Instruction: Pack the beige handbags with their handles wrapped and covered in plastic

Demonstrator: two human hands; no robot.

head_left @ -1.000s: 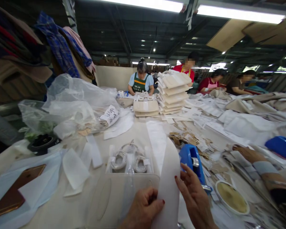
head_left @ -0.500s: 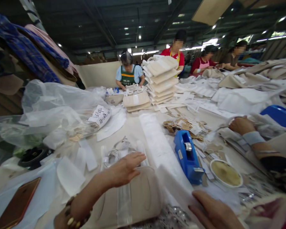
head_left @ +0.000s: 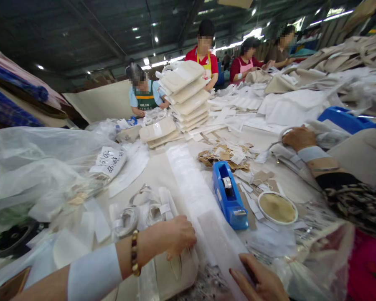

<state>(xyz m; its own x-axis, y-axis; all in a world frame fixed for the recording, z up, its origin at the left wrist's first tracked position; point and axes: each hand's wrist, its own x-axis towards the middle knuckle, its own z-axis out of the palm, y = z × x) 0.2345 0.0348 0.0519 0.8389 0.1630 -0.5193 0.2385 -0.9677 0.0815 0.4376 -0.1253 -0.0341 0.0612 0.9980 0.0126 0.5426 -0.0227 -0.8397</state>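
Note:
A beige handbag (head_left: 178, 276) lies in front of me, with a strip of clear wrap across its front and coiled, wrapped handles (head_left: 128, 221) at its top. My left hand (head_left: 177, 237) is over the bag's upper right part, fingers curled down; what they pinch, if anything, is hidden. At the lower right, my right hand (head_left: 263, 281) has the near end of a translucent white sheet (head_left: 221, 240) between thumb and fingers. That sheet lies over a long strip of white sheets (head_left: 184, 171). A blue tape dispenser (head_left: 228, 194) stands just right of the strip.
Behind the dispenser lie paper tags (head_left: 225, 155), with a round tub (head_left: 277, 207) to its right. A co-worker's hand (head_left: 301, 138) rests on a bag at right. Clear plastic (head_left: 44, 167) is heaped left, near a phone (head_left: 12, 284). Stacked beige bags (head_left: 188, 102) stand at the back.
My left hand has gone from flat and stretched out to curled fingers, lower on the bag. My right hand keeps hold of the sheet. The view has turned slightly right.

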